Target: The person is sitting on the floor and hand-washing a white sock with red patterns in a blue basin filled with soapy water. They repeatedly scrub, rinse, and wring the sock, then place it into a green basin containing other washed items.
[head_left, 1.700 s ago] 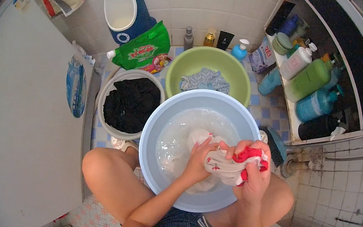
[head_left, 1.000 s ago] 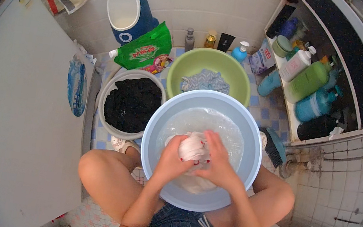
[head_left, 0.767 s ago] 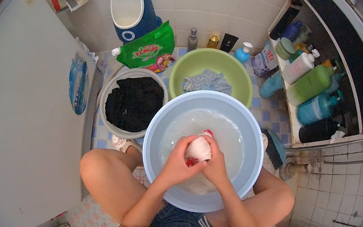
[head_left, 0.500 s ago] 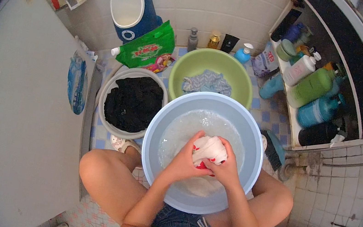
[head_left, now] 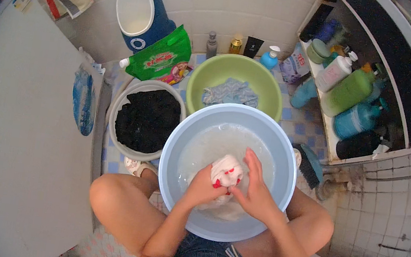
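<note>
A bunched white cloth with red patches (head_left: pixel 227 169) is gripped in my left hand (head_left: pixel 201 187), above the water in a light blue basin (head_left: pixel 167 197) between my knees. The fingers behind the bundle are mostly hidden. To its right, my right hand (head_left: pixel 255 194) is open, its fingers stretched upward and apart from the cloth. My right thumb points at the bundle's lower edge; whether it touches cannot be made out. Cloudy, sudsy water (head_left: pixel 203 144) fills the basin's bottom, and more pale fabric (head_left: pixel 228 211) lies in it below my hands.
Behind the basin stands a green basin (head_left: pixel 275 104) with a patterned blue-grey cloth (head_left: pixel 231 93). Left are a pale tub (head_left: pixel 111 126) of black clothing (head_left: pixel 146 120) and a green detergent pouch (head_left: pixel 160 56). A shelf of bottles (head_left: pixel 349 93) and a brush (head_left: pixel 310 167) are on the right.
My right hand has let go of the cloth and opened, moving slightly right. The bundle stays in my left hand, shifted a little left and turned. The whole view has shifted slightly.
</note>
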Motion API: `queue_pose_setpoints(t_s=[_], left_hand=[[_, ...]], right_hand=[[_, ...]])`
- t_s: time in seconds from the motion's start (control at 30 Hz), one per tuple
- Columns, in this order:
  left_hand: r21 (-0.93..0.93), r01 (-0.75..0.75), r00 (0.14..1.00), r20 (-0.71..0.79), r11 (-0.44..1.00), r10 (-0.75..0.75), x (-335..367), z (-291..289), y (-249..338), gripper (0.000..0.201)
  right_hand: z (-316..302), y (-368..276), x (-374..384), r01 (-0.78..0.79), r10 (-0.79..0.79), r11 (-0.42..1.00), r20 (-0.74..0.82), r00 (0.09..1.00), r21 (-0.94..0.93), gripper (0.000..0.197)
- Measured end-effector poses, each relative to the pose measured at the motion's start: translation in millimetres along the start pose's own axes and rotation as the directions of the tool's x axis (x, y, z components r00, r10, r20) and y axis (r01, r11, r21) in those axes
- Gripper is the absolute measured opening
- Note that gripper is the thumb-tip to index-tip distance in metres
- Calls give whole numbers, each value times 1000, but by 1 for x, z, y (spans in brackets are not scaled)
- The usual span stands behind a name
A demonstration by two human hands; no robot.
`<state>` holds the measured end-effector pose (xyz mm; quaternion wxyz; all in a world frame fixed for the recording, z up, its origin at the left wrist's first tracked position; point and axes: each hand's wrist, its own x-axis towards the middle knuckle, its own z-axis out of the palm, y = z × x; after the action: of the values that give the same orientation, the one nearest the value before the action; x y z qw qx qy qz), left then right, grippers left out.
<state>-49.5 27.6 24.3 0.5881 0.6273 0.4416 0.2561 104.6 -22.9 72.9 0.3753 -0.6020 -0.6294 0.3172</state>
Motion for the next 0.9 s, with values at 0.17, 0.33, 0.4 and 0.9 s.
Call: queue_pose_setpoints(t_s=[0.17, 0.33, 0.4, 0.9], left_hand=[[-120, 96, 909, 416, 988, -38, 3, -11, 7, 56], [-20, -4, 910, 415, 1000, 12, -6, 10, -1, 59], [224, -45, 959, 282, 974, -20, -11, 20, -2, 59], [500, -21, 1000, -7, 866, 29, -12, 52, -6, 41]], right_hand=[[-24, 0, 10, 571, -378, 655, 440, 815, -494, 54], [-18, 24, 19, 529, -210, 753, 618, 758, -392, 34], [-9, 38, 17, 555, -292, 730, 551, 781, -400, 20], [-13, 25, 44, 253, 309, 788, 716, 626, -561, 13]])
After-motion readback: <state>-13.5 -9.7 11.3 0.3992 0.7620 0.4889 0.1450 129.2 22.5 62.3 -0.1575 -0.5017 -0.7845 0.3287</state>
